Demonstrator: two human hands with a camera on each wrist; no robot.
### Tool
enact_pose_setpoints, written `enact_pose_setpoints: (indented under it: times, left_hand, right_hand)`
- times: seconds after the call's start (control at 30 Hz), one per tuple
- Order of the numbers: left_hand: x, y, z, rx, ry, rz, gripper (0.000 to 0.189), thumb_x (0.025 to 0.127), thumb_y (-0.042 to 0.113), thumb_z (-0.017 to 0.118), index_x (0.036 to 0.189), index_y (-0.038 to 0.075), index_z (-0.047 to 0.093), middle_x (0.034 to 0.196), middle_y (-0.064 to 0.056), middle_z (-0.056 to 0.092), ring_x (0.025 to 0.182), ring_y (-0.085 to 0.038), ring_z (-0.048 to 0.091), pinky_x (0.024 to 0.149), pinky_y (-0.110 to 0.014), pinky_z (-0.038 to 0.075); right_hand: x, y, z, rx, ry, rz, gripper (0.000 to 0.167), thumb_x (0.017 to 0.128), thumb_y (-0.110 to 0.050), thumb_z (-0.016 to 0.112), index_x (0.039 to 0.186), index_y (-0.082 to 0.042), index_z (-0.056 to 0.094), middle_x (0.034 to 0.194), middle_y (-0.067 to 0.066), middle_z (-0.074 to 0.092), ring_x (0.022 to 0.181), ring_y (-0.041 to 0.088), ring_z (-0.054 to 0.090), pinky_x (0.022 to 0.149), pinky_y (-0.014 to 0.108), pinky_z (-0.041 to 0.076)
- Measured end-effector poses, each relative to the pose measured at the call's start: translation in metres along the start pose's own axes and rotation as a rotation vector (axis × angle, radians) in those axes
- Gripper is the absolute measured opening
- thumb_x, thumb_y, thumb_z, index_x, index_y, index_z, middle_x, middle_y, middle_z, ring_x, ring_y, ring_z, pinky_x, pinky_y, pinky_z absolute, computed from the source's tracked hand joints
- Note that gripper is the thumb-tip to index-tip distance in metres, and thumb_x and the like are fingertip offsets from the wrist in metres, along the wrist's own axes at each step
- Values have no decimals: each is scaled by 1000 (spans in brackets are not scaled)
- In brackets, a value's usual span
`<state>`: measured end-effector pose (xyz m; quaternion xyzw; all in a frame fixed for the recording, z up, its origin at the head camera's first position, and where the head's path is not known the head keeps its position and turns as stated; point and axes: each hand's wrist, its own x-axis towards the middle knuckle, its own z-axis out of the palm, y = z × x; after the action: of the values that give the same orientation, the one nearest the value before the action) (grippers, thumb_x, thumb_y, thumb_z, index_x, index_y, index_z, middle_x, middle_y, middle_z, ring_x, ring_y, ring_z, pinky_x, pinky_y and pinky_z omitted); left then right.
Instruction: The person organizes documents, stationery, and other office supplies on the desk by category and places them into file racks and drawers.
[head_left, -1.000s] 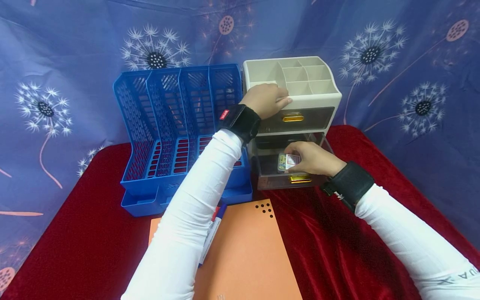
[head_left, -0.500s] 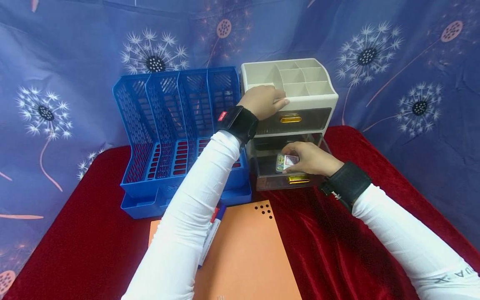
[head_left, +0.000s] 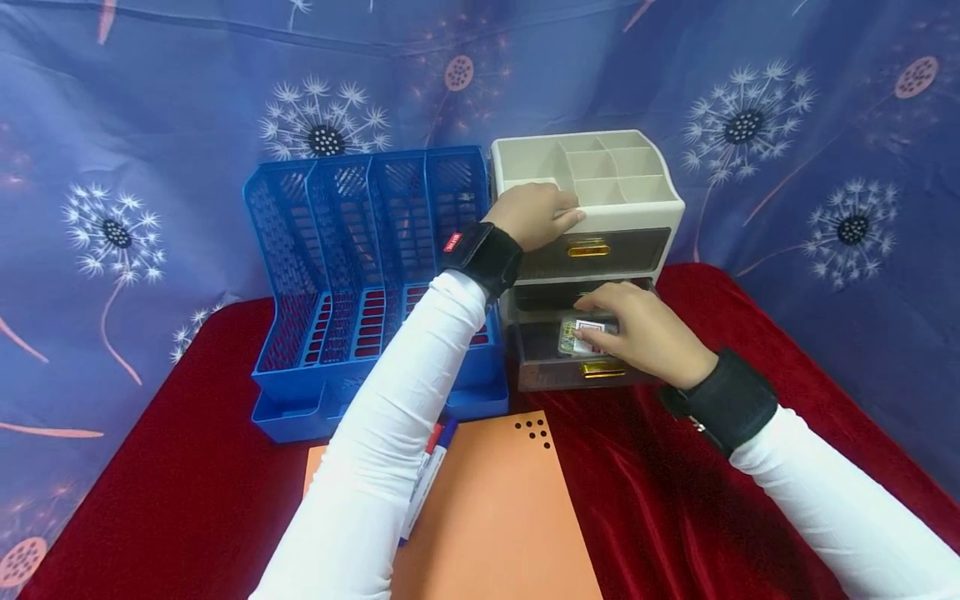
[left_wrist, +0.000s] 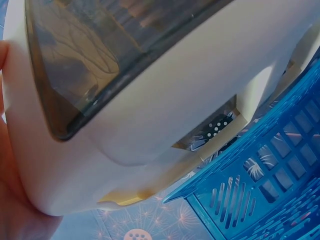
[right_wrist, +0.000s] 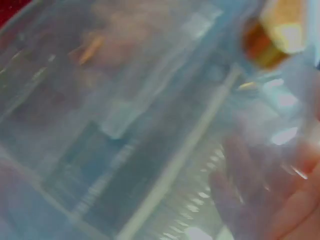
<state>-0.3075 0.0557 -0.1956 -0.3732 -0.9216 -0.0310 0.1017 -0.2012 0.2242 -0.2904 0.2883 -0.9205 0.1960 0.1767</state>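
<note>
A small clear case (head_left: 567,333) is lying inside the open lower drawer (head_left: 540,377) of a white organizer (head_left: 633,206), its right end partly hidden by the right hand (head_left: 652,337). That hand's fingers are spreading apart from the thumb, which is crossing the case's label; whether it is touching the case, I cannot tell. The label is showing white with a reddish border, its print too small to read. The left hand (head_left: 534,215) is gripping the organizer's front rim with bent fingers, covering part of the top tray. On its black wristband (head_left: 491,258), a red tag is bearing white letters that I cannot make out. The left sleeve (head_left: 367,467) is hiding parts of a blue rack (head_left: 300,383), an orange sheet (head_left: 502,508) and red- and blue-capped markers (head_left: 427,483); the sheet is running off the bottom edge. The right wrist view is blurring the drawer's clear plastic and gold handle (right_wrist: 275,37).
</note>
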Motion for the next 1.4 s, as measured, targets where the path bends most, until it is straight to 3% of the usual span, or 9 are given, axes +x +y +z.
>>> enact_pose_setpoints:
  times: [0.1, 0.23, 0.3, 0.4, 0.43, 0.53, 0.83, 1.4]
  left_hand:
    - [-1, 1, -1, 7, -5, 2, 35, 102, 38, 37, 99, 13, 60, 94, -1, 55, 91, -17, 51, 84, -32, 39]
    - [1, 2, -1, 15, 0, -1, 34, 102, 39, 37, 97, 13, 59, 92, 0, 53, 90, -15, 50, 83, -31, 38]
    - [2, 2, 0, 16, 1, 4, 34, 102, 39, 37, 98, 14, 59, 91, 0, 53, 89, -15, 50, 82, -30, 38]
    - [4, 4, 2, 17, -11, 13, 33, 101, 39, 36, 97, 15, 58, 90, 1, 52, 88, -14, 49, 81, -29, 38]
    - [4, 5, 2, 19, -15, 19, 33, 101, 39, 36, 97, 15, 58, 90, 2, 52, 87, -13, 49, 81, -29, 38]
    - [6, 7, 3, 23, -24, 31, 31, 101, 40, 36, 93, 16, 55, 87, 3, 50, 85, -12, 46, 80, -28, 37]
    - [5, 8, 5, 30, -26, 40, 29, 102, 40, 35, 87, 18, 48, 85, 4, 48, 83, -10, 45, 78, -26, 36]
    - [-1, -1, 0, 67, -26, 10, 29, 102, 41, 34, 94, 20, 53, 92, 5, 55, 88, -9, 49, 82, -25, 38]
  right_hand:
    - [-9, -10, 0, -9, 93, -100, 28, 76, -10, 77, 101, -2, 68, 96, 9, 67, 91, 22, 60, 78, 42, 49]
    - [-21, -20, 6, -35, 169, -296, 25, 75, -13, 78, 96, -4, 68, 91, 5, 64, 84, 16, 58, 69, 34, 50]
    - [-29, -23, 11, -49, 188, -377, 23, 84, -25, 72, 96, -6, 68, 90, 3, 63, 82, 14, 57, 69, 32, 49]
    - [-44, -24, 19, -83, 218, -458, 36, 97, -37, 49, 97, -7, 68, 89, 3, 63, 81, 14, 58, 71, 32, 49]
    - [-48, -24, 21, -98, 236, -482, 42, 99, -39, 42, 96, -7, 69, 89, 3, 63, 80, 14, 57, 71, 32, 48]
    - [-60, -19, 26, -140, 276, -537, 41, 102, -32, 38, 96, -6, 69, 89, 4, 63, 77, 16, 56, 69, 33, 48]
    - [-74, -5, 35, -240, 293, -539, 43, 103, -24, 31, 103, -1, 67, 95, 10, 63, 79, 20, 57, 69, 35, 49]
    - [-66, 2, 50, -221, 459, -517, 40, 103, -18, 34, 99, 5, 68, 90, 15, 64, 79, 26, 59, 78, 30, 40]
